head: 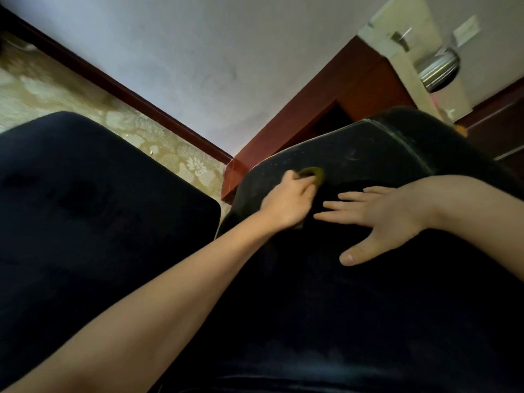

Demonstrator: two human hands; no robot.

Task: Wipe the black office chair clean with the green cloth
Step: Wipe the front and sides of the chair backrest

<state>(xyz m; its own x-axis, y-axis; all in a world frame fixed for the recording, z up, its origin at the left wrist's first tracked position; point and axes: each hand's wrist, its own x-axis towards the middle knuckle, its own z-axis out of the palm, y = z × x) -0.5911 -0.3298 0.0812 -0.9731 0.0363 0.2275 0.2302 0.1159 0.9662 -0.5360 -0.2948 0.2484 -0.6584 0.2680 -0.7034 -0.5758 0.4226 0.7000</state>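
You are wiping the black office chair (354,154), left hand (289,202) clutching the green cloth (314,174), right hand (391,219) spread flat, probably needing its speckled edge next.

Two hands (289,204) (388,219), one green cloth (315,175), perhaps two black chairs (93,211) (354,307).

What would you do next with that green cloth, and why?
Probably sweep the green cloth, gripped in the left hand, up over the pale specks near the edge of the black chair. That patch looks dusty, and the right hand lies flat, steadying it.
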